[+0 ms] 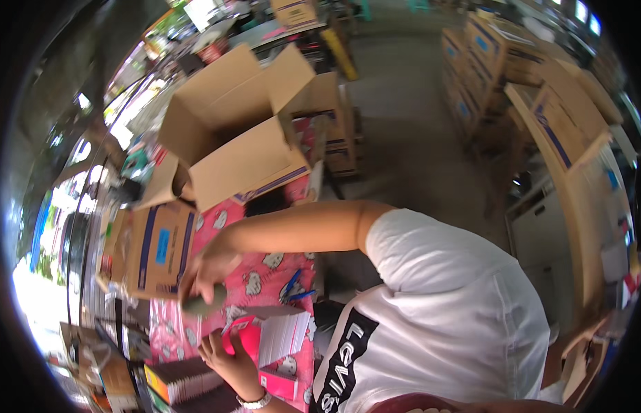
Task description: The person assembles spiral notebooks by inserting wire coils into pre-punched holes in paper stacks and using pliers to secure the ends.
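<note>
My right hand [209,272] reaches over the table and its fingers close around a grey-green rounded object [205,301], whose kind is blurred. Below it, my left hand [227,358], with a pale bracelet on the wrist, has its fingers spread beside a bright pink-red item [247,339]; whether they touch it I cannot tell. Right of that item leans a stack of white sheets or thin booklets [285,337]. A small pink packet or booklet [279,385] lies just under the stack. Blue pens [293,286] rest on the pink patterned tablecloth [272,265].
A large open carton [224,117] stands at the table's far end, with a closed carton [159,248] beside my right hand. Dark spiral-bound books [186,378] pile up at the lower left. More cartons [479,62] and a wooden-edged counter [568,206] stand at the right.
</note>
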The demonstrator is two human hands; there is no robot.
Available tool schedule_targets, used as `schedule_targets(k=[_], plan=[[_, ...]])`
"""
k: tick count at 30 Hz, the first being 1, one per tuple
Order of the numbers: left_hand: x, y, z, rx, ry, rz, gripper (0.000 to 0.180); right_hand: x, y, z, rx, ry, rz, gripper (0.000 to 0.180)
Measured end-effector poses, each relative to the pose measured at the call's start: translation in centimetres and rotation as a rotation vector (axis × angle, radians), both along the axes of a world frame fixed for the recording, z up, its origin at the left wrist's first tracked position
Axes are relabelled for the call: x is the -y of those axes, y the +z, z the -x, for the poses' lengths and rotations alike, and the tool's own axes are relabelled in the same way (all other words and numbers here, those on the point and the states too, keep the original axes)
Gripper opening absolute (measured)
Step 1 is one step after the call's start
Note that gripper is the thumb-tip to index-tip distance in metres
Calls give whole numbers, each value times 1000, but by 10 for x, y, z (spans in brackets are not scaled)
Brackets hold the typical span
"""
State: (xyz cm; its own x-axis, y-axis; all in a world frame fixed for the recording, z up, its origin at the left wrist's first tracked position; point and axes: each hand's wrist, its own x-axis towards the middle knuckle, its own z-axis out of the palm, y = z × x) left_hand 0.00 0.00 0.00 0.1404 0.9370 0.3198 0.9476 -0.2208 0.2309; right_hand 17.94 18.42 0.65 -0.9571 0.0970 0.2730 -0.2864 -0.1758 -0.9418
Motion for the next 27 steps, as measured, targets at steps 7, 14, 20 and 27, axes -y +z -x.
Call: schedule_targets(k=[7, 14, 20, 27], plan=[[-13, 16, -23, 132, -349, -250, 16, 24, 33, -14, 128, 60, -165, 57], [-25, -5, 16, 56, -393, -230, 35, 15, 8, -12, 121, 91, 43, 53], [-126, -197, 235, -43, -806, -461, 32, 18, 8, -2, 210, -25, 33, 50], [-83, -90, 84, 18, -644, -364, 29, -6, 0, 9, 171, 128, -184, 35]])
